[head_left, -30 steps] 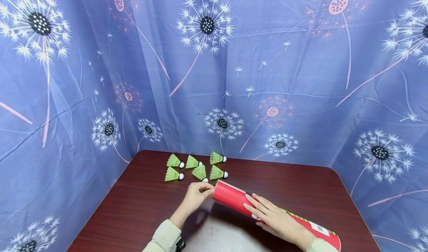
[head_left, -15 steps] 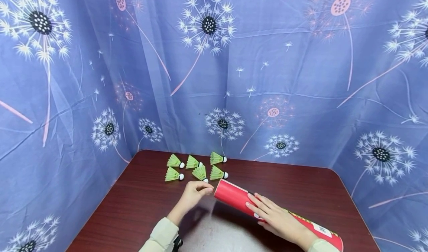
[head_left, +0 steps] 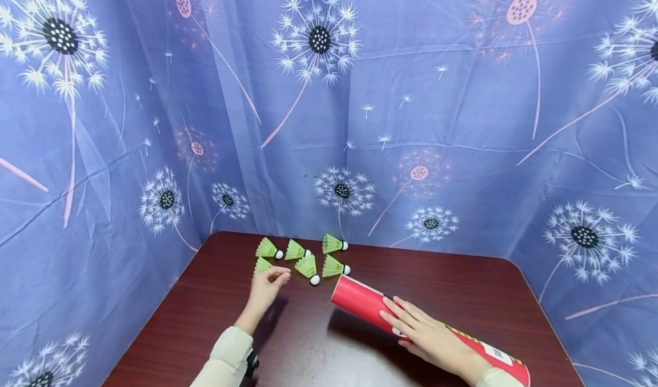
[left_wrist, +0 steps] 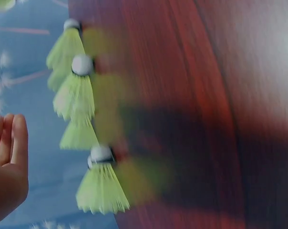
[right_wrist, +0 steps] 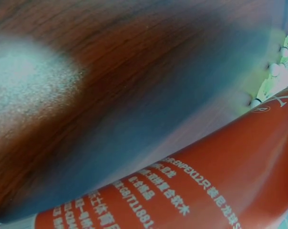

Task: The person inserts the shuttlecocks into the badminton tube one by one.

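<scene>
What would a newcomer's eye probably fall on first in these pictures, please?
Most likely the bright red tube, slanting across the front right of the dark table beneath the right hand. Next, perhaps six yellow-green shuttlecocks toward the back, then the blue dandelion-patterned curtain behind.

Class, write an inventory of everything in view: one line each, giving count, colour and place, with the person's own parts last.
shuttlecocks: six, yellow-green with white tips, grouped on the table's far left part
tube: one, red, under the right hand
label: one, white, near the tube's lower-right end in the head view
table: one, dark reddish-brown, beneath everything
curtain: blue, dandelion-printed, behind and beside the table; number of pieces unclear
device: one, black, at the left wrist
sleeves: two, cream, on the forearms
left hand: one, bare, by the front-left shuttlecock
right hand: one, bare, across the tube
</scene>
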